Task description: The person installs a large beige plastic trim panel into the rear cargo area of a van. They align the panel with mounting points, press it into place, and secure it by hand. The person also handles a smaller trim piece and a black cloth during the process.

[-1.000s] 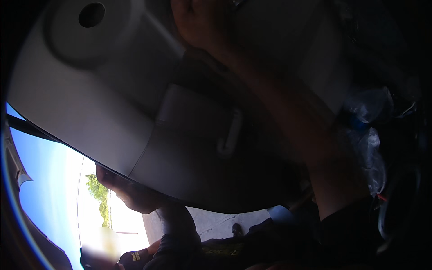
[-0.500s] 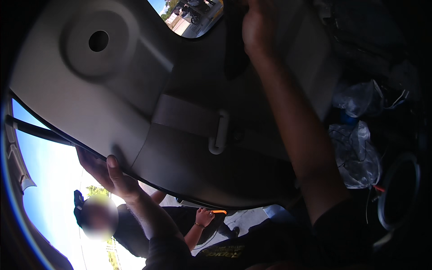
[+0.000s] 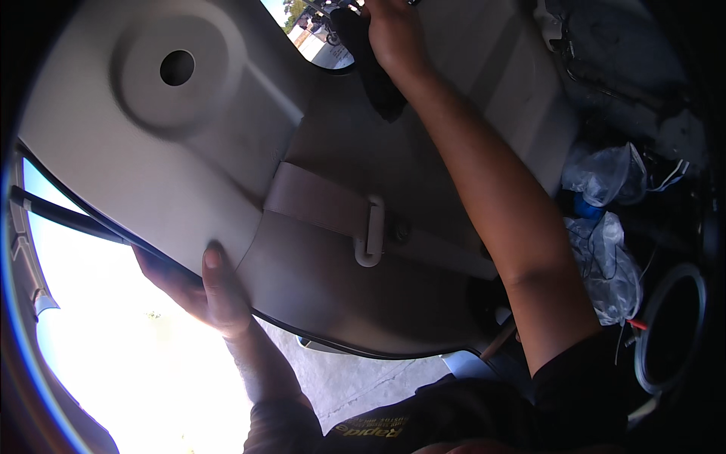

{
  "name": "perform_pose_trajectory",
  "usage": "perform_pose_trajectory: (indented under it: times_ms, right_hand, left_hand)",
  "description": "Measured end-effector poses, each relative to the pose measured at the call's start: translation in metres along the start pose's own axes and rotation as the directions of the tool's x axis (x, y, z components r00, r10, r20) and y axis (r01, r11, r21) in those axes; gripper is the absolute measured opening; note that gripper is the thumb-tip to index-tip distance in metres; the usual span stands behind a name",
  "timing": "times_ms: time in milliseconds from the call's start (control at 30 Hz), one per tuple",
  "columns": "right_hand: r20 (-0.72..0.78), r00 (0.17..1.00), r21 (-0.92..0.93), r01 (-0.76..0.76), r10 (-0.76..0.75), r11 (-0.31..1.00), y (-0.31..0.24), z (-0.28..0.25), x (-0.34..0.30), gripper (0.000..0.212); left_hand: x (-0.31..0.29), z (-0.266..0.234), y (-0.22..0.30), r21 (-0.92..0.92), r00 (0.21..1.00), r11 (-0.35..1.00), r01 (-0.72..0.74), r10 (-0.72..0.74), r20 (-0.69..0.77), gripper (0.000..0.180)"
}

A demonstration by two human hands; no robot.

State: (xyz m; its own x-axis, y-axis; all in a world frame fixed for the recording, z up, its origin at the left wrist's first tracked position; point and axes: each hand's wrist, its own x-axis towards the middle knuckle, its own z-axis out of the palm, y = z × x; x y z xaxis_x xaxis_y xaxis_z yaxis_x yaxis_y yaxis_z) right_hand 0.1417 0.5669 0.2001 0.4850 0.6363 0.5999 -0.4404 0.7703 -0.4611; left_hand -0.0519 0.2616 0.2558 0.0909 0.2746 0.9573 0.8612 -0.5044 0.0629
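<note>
A large light-grey interior trim panel (image 3: 174,189) of a vehicle fills the left and middle, with a round hole in its upper part. My left hand (image 3: 227,299) is closed round its lower left edge, the thumb on the near face and the fingers mostly behind. A beige seat belt strap (image 3: 318,198) with a pale loop (image 3: 370,234) lies across the panel. At the top, beside a small window, my right hand (image 3: 397,41) is closed on a long black piece (image 3: 374,72) whose kind I cannot make out. That hand's fingertips are partly hidden at the picture's upper edge.
Clear plastic bags (image 3: 605,265) with thin wires lie on the right, near a blue item (image 3: 586,206). A round grey ring (image 3: 669,329) stands at the lower right. Bright daylight and grey pavement (image 3: 333,378) show past the panel's lower edge.
My right hand and the black piece have moved left across the panel. The panel and my left hand sit slightly farther right. The other person outside is no longer visible.
</note>
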Motion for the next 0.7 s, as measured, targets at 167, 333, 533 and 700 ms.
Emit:
perform_pose_trajectory:
  times_ms: [167,333,533,700]
  right_hand:
    - [0.217,0.976,-0.274,0.085,-0.024,0.958,-0.019,0.000,-0.064,0.020]
    - [0.217,0.966,-0.371,0.218,-0.144,0.903,-0.020,0.009,-0.071,0.014]
    - [0.482,0.867,-0.408,0.350,-0.126,0.843,-0.066,-0.015,-0.122,0.011]
    - [0.493,0.863,-0.625,0.261,0.112,0.736,-0.064,-0.103,-0.161,0.009]
  left_hand:
    - [-0.002,0.003,0.003,-0.014,1.000,1.000,0.017,-0.017,0.016,0.088]
    - [-0.003,0.001,0.002,-0.109,1.000,0.994,0.017,-0.016,0.017,0.089]
    - [0.006,-0.012,0.000,-0.077,0.995,0.997,0.005,0.003,0.103,0.098]
    - [0.001,-0.014,0.017,-0.042,0.993,0.999,0.022,-0.017,0.113,0.103]
